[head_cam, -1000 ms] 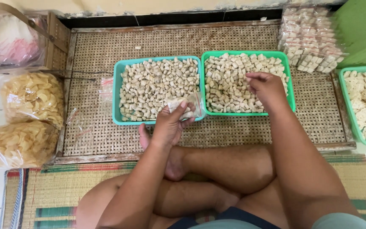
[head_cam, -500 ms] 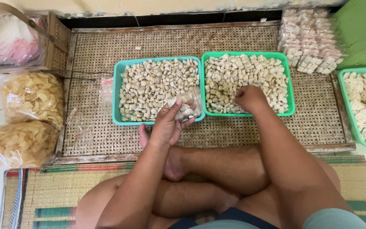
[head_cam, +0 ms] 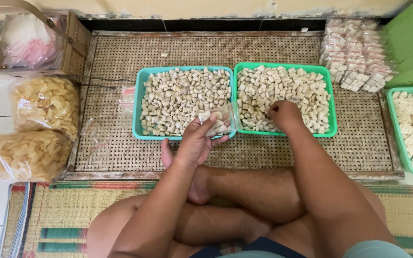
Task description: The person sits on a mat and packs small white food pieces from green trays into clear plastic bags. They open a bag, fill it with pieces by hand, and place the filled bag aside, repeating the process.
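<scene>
Near the middle of the woven mat [head_cam: 120, 143], a small clear bag [head_cam: 218, 122] is held up in the left hand [head_cam: 197, 141], the grip clamped on the bag's lower part with fingers behind and thumb in front. The bag is already partly filled with pale pieces and is seen over the near right corner of the teal tray [head_cam: 139, 105]. Its mouth appears to be turned up and to the right, toward the green tray [head_cam: 333, 100]; its long axis is judged to run from near left to far right, though the film is too clear for the rim to be traced.

To the right of the bag, and close to it, the right hand [head_cam: 285, 114] is laid knuckles-up on the pieces at the near left of the green tray. Its fingers are curled under, closed; whether pieces are pinched cannot be told. The bag lies to the left of this grip and a little nearer, and the right hand is the nearer one to the open mouth.

Both trays are filled with small pale blocks lying in no common direction.

Also recorded: a stack of packed bags [head_cam: 354, 52] at far right; a third tray [head_cam: 394, 129] of larger pale pieces at the right edge; two large bags of yellow crisps [head_cam: 39, 129] at left; loose empty bags [head_cam: 94, 131] left of the teal tray; crossed legs [head_cam: 244, 196] at near centre.
</scene>
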